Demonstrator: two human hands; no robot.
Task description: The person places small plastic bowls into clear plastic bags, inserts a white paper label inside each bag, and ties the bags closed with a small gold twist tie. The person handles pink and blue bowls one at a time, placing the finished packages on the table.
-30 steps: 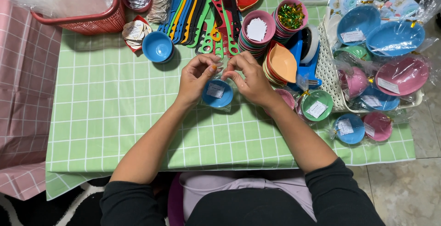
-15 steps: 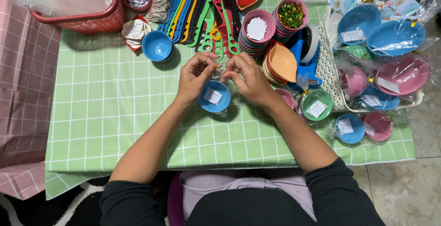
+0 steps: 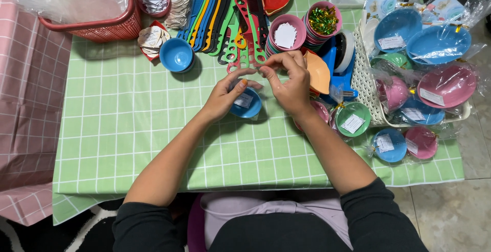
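A small blue bowl [image 3: 249, 106] with a white paper label inside sits in clear wrap on the green checked tablecloth [image 3: 128, 129]. My left hand [image 3: 227, 94] rests on its left rim, fingertips pinched above it. My right hand [image 3: 287, 80] is just right of it, fingers pinched toward the left hand. Both seem to pinch the clear wrap or a thin tie above the bowl; what they hold is too small to tell.
Behind the hands lie coloured combs [image 3: 225, 16], a bare blue bowl [image 3: 176, 55], stacks of pink bowls [image 3: 286, 33] and an orange dish [image 3: 318, 72]. A white basket [image 3: 364, 78] at right holds wrapped bowls. More wrapped bowls [image 3: 388, 144] lie beside it. A red basket [image 3: 97, 24] stands far left.
Both hands stayed together over the blue bowl. The fingers shifted slightly, still pinching above it. The bowl barely moved.
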